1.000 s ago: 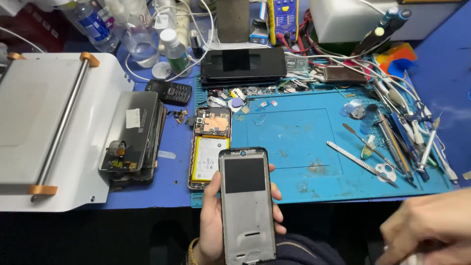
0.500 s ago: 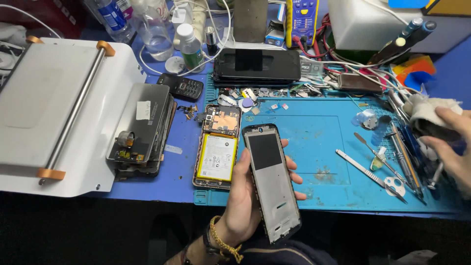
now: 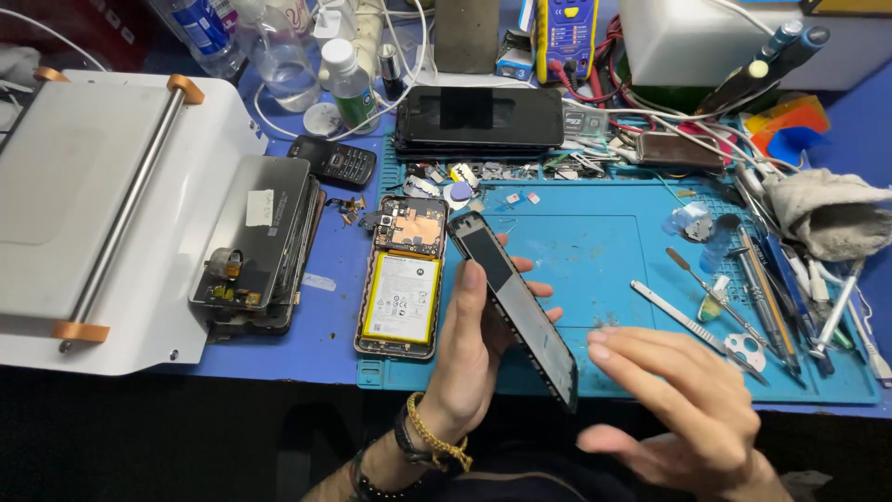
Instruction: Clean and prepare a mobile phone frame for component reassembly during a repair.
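My left hand [image 3: 469, 358] grips a black phone screen panel [image 3: 513, 305], tilted on its edge over the front of the blue work mat [image 3: 595, 251]. My right hand [image 3: 678, 409] hovers just right of the panel's lower end, fingers spread and empty, slightly blurred. Left of the panel lies an opened phone body [image 3: 401, 276] showing its circuit board and a white and yellow battery.
A white laminating machine [image 3: 102, 204] with a stack of screens [image 3: 255, 242] fills the left. A dark phone [image 3: 478, 119], a keypad phone [image 3: 336, 160], bottles and a yellow meter stand behind. A grey cloth [image 3: 827, 212], tweezers and several tools lie at right.
My right hand left the grey cloth on the tools at right and came back toward the panel. My left hand tipped the panel further onto its edge.
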